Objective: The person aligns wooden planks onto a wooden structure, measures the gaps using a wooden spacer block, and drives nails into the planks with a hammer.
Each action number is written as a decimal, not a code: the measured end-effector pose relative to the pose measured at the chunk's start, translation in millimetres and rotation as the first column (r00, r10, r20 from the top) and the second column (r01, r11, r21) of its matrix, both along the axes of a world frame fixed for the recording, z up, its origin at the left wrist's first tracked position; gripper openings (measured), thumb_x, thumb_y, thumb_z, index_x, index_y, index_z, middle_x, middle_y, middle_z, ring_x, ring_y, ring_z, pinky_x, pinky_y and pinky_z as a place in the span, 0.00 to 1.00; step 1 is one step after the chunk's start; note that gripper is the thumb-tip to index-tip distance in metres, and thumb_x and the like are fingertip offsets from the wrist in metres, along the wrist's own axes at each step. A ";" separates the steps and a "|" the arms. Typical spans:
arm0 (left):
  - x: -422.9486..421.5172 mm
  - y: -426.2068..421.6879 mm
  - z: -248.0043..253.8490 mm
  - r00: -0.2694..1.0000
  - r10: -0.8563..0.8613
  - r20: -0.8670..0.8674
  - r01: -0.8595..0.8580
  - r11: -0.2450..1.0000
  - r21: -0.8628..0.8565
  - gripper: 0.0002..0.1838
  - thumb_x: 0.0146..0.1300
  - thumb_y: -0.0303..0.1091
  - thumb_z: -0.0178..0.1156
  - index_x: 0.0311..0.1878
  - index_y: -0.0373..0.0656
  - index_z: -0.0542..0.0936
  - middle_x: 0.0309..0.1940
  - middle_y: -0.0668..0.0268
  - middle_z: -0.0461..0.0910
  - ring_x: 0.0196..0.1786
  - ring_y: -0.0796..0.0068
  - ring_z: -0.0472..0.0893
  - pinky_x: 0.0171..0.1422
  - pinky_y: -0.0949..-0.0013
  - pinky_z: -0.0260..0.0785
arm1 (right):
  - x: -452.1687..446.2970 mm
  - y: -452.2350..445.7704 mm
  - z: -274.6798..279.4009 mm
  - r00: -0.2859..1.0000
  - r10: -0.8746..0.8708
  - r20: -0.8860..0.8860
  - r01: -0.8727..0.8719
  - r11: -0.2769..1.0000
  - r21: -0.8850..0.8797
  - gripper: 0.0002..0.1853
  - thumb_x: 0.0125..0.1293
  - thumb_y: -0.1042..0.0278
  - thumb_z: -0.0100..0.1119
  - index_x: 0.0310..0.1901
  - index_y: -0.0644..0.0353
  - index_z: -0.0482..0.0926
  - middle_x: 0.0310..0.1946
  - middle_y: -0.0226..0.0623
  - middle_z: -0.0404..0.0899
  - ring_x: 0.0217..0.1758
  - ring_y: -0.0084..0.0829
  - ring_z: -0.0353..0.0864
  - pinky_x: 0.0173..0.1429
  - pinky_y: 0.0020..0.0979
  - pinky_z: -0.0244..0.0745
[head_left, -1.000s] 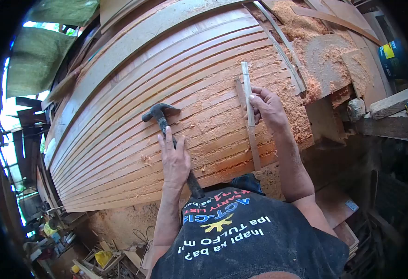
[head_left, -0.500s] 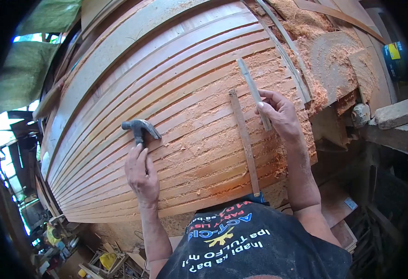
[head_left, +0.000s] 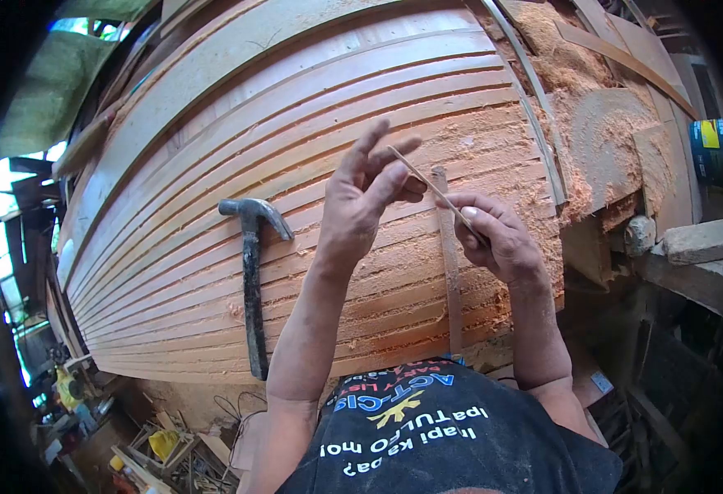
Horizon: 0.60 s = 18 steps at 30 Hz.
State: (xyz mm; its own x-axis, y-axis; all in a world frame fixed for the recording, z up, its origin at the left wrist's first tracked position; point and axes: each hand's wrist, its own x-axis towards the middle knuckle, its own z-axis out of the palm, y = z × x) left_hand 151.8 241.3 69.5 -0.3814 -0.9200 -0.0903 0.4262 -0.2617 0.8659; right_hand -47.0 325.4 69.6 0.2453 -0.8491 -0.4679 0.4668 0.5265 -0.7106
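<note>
My right hand (head_left: 506,245) grips a thin stick (head_left: 424,179) by its near end, a pinch that seems meant to leave its length free, slanting toward eleven o'clock. My left hand (head_left: 352,206) is open by the far tip, fingers spread; I cannot tell if they touch it. Below, a flat strip (head_left: 452,288) lies across the grooved boards (head_left: 188,263). The hammer (head_left: 251,280) rests at nine o'clock, handle toward me, probably for easy reach.

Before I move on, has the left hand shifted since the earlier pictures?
Yes: it is off the hammer and farther in from the near edge of the grooved panel, toward the right hand.
</note>
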 end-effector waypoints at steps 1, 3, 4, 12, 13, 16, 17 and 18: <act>-1.2 -4.0 -1.7 0.999 0.011 -0.032 -0.011 1.000 -0.008 0.25 0.71 0.27 0.56 0.68 0.35 0.65 0.55 0.49 0.79 0.44 0.71 0.85 0.44 0.72 0.81 | 1.7 0.5 0.5 1.000 0.017 0.002 -0.017 1.000 0.021 0.17 0.76 0.64 0.45 0.59 0.63 0.73 0.22 0.20 0.63 0.17 0.11 0.52 0.19 0.15 0.46; 0.2 -10.6 -5.1 0.995 -0.004 0.096 0.002 1.000 0.018 0.20 0.70 0.26 0.56 0.63 0.35 0.70 0.48 0.51 0.82 0.38 0.72 0.85 0.40 0.72 0.82 | -0.1 0.7 3.7 0.999 0.040 -0.006 -0.040 0.999 0.021 0.17 0.76 0.63 0.45 0.58 0.63 0.74 0.22 0.24 0.69 0.15 0.11 0.56 0.18 0.15 0.51; 1.0 -13.3 -6.4 0.987 -0.015 0.159 0.010 0.999 0.032 0.17 0.70 0.26 0.57 0.60 0.34 0.73 0.44 0.52 0.83 0.36 0.73 0.85 0.38 0.72 0.82 | -2.5 0.0 13.7 0.997 0.066 -0.029 -0.065 0.998 0.024 0.17 0.76 0.63 0.45 0.59 0.63 0.73 0.22 0.26 0.71 0.15 0.12 0.58 0.18 0.15 0.53; 6.4 -29.4 -10.4 0.987 -0.151 0.049 0.139 0.971 0.193 0.18 0.75 0.38 0.50 0.54 0.32 0.77 0.41 0.49 0.84 0.36 0.68 0.87 0.38 0.71 0.84 | -12.2 3.9 -5.3 0.991 0.051 -0.124 -0.059 0.996 -0.066 0.20 0.77 0.63 0.44 0.61 0.68 0.71 0.27 0.40 0.83 0.15 0.16 0.70 0.20 0.16 0.66; 5.4 -29.7 -10.5 0.988 -0.151 0.034 0.142 0.971 0.194 0.17 0.75 0.38 0.50 0.55 0.32 0.77 0.42 0.49 0.84 0.37 0.68 0.87 0.39 0.71 0.84 | -12.1 2.6 -6.4 0.991 0.046 -0.129 -0.055 0.997 -0.062 0.20 0.77 0.63 0.44 0.61 0.68 0.71 0.27 0.40 0.83 0.15 0.16 0.70 0.20 0.16 0.66; 2.5 -30.5 -13.5 0.988 -0.133 0.080 0.119 0.979 0.163 0.17 0.74 0.36 0.52 0.55 0.33 0.77 0.44 0.48 0.84 0.38 0.69 0.87 0.40 0.71 0.84 | -10.7 -0.3 -7.7 0.986 0.036 -0.162 -0.047 0.997 -0.062 0.20 0.77 0.63 0.44 0.61 0.68 0.71 0.27 0.41 0.84 0.15 0.16 0.71 0.20 0.16 0.67; 2.9 -31.6 -14.8 0.986 -0.145 0.080 0.130 0.978 0.165 0.16 0.74 0.36 0.53 0.56 0.33 0.77 0.44 0.48 0.84 0.39 0.69 0.87 0.40 0.71 0.84 | -10.3 -1.0 -7.8 0.984 0.035 -0.174 -0.046 0.997 -0.063 0.20 0.77 0.63 0.44 0.61 0.68 0.71 0.28 0.41 0.84 0.15 0.16 0.71 0.20 0.16 0.67; 4.0 -33.2 -16.2 0.985 -0.156 0.080 0.141 0.976 0.168 0.16 0.74 0.36 0.53 0.56 0.33 0.76 0.44 0.49 0.84 0.39 0.69 0.87 0.41 0.72 0.84 | -10.4 -1.8 -7.7 0.983 0.046 -0.176 -0.057 0.996 -0.061 0.20 0.77 0.63 0.44 0.61 0.68 0.71 0.28 0.41 0.84 0.15 0.16 0.71 0.21 0.16 0.67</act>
